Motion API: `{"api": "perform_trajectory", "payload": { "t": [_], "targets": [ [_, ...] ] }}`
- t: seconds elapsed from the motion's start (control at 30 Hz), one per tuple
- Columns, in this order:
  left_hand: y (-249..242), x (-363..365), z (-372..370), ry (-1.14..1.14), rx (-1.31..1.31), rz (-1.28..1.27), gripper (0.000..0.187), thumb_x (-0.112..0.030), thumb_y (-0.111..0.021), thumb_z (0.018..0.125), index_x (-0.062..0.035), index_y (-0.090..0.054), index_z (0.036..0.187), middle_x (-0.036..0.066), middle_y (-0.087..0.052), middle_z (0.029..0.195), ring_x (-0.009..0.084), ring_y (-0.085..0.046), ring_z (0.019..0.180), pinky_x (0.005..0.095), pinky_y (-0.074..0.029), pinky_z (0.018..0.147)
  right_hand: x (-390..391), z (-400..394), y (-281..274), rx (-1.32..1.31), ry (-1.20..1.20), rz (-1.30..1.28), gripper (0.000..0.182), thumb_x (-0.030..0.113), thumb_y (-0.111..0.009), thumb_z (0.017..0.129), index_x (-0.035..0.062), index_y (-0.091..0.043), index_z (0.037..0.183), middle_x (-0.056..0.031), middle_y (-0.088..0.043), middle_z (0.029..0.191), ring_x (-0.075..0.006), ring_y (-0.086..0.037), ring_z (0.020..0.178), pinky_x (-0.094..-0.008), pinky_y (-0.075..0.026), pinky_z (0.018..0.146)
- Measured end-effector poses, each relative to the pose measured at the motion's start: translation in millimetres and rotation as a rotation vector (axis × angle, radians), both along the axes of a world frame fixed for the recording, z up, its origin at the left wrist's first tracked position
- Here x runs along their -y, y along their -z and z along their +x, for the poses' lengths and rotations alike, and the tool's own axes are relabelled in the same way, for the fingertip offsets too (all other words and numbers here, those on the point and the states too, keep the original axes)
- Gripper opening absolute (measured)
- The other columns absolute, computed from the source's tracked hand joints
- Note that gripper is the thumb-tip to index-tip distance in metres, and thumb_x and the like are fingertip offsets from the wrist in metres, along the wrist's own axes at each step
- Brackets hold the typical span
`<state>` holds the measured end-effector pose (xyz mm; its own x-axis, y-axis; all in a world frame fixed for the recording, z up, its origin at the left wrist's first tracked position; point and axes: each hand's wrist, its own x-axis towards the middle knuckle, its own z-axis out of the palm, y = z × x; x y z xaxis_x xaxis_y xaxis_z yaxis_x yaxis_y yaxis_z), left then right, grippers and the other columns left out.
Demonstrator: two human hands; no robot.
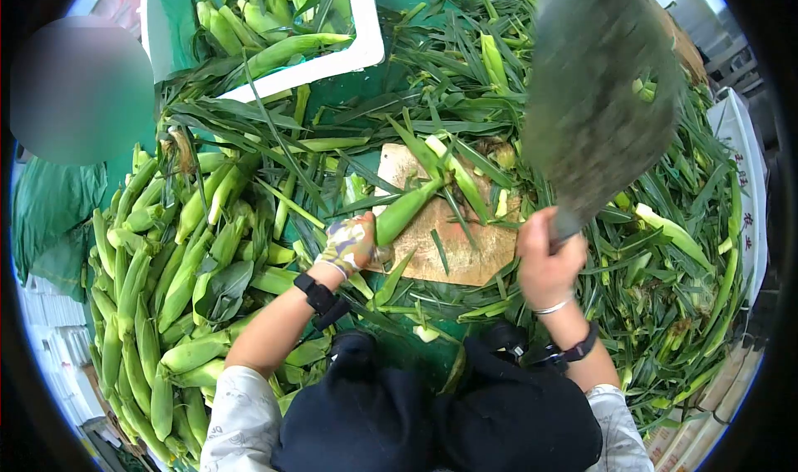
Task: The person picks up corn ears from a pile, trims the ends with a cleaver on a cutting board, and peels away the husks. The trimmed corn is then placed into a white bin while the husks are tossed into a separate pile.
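Note:
My left hand (350, 241), in a patterned glove, is closed around one end of a green ear of corn (405, 212) still in its husk. The ear slants up and to the right over a worn wooden chopping board (486, 260). Raised above the board's right side is a large cleaver (603, 98), its broad blade slightly blurred. My bare right hand (551, 260) is wrapped around its handle. Cut leaves and a pale-ended stalk (459, 179) lie across the board's upper part.
Husked-on ears of corn (179, 281) are heaped at the left. Loose leaves and trimmings (673, 306) pile up on the right and behind the board. A white foam box (366, 23) holding more corn stands at the top. Green plastic (54, 206) lies at far left.

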<state>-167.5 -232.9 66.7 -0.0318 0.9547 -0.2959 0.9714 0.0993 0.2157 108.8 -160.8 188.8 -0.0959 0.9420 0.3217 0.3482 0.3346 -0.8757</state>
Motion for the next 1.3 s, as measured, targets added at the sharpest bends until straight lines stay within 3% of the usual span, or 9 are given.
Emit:
{"api": "perform_trajectory", "payload": {
  "t": [0.13,0.23,0.4,0.57,0.67,0.87,0.9,1.0,1.3],
  "targets": [
    [-13,2,-4,0.051,0.093,-0.013,0.033,-0.030,-0.063,0.075,-0.0001,-0.058,0.087,0.018,-0.065,0.074,0.0346,-0.065,0.073,0.0426,-0.051,0.065,23,4,98,0.819,-0.360,-0.328,0.032,0.028,-0.059,0.087,-0.0035,-0.058,0.083,-0.0215,-0.061,0.064,-0.0348,-0.064,0.060,-0.0428,-0.051,0.058],
    [-46,-5,-19,-0.017,0.190,-0.167,0.059,-0.044,-0.071,0.071,0.0036,-0.057,0.104,0.022,-0.064,0.080,0.0345,-0.064,0.073,0.0414,-0.050,0.066,18,22,83,0.766,-0.369,-0.602,0.033,0.028,-0.059,0.084,-0.0050,-0.060,0.079,-0.0295,-0.059,0.072,-0.0461,-0.059,0.070,-0.0481,-0.047,0.065],
    [-59,29,-55,-0.193,0.831,-0.109,0.043,-0.024,-0.070,0.079,0.0018,-0.060,0.111,0.015,-0.067,0.098,0.0237,-0.066,0.087,0.0342,-0.051,0.078,4,47,93,0.867,-0.088,-0.419,0.031,0.026,-0.061,0.082,-0.0047,-0.060,0.077,-0.0261,-0.061,0.067,-0.0416,-0.062,0.065,-0.0464,-0.051,0.062],
    [26,28,-42,0.180,0.204,0.168,0.064,-0.036,-0.065,0.079,-0.0025,-0.045,0.130,0.026,-0.049,0.124,0.0380,-0.050,0.113,0.0430,-0.037,0.100,0,26,110,0.557,-0.072,-0.488,0.033,0.023,-0.061,0.083,-0.0065,-0.056,0.071,-0.0264,-0.055,0.060,-0.0419,-0.059,0.060,-0.0447,-0.045,0.055],
    [52,-14,14,-0.249,0.237,0.266,0.097,-0.035,-0.069,0.069,0.0038,-0.019,0.142,0.033,-0.036,0.133,0.0474,-0.035,0.124,0.0469,-0.029,0.106,14,25,114,0.690,-0.082,-0.426,0.033,0.024,-0.062,0.083,-0.0072,-0.058,0.072,-0.0290,-0.056,0.063,-0.0446,-0.059,0.063,-0.0483,-0.046,0.056],
    [13,-84,42,0.354,0.011,0.620,0.050,-0.025,-0.055,0.082,-0.0191,-0.047,0.131,0.017,-0.028,0.148,0.0421,-0.030,0.132,0.0457,-0.024,0.109,17,26,113,0.658,-0.089,-0.430,0.034,0.024,-0.061,0.082,-0.0076,-0.057,0.072,-0.0290,-0.056,0.063,-0.0443,-0.060,0.063,-0.0469,-0.048,0.058],
    [14,-88,61,0.075,0.278,0.413,0.037,-0.019,-0.047,0.085,-0.0229,-0.053,0.122,0.011,-0.030,0.149,0.0359,-0.030,0.135,0.0467,-0.023,0.109,16,26,112,0.659,-0.090,-0.425,0.034,0.024,-0.061,0.082,-0.0076,-0.057,0.072,-0.0290,-0.056,0.063,-0.0443,-0.060,0.063,-0.0469,-0.048,0.058],
    [13,-118,58,0.588,-0.123,0.567,0.024,-0.016,-0.044,0.086,-0.0102,-0.055,0.106,0.010,-0.049,0.128,0.0302,-0.043,0.122,0.0426,-0.033,0.103,9,26,109,0.540,-0.090,-0.543,0.036,0.025,-0.061,0.082,-0.0077,-0.056,0.069,-0.0271,-0.055,0.059,-0.0408,-0.059,0.057,-0.0451,-0.046,0.056],
    [7,22,-60,0.402,0.429,-0.237,0.040,-0.045,-0.062,0.081,-0.0063,-0.060,0.089,0.010,-0.061,0.073,0.0262,-0.056,0.059,0.0368,-0.045,0.053,-43,114,105,1.033,0.217,-0.303,0.032,0.033,-0.064,0.078,0.0007,-0.063,0.076,-0.0231,-0.063,0.068,-0.0411,-0.062,0.067,-0.0488,-0.050,0.062]
  ]
}}
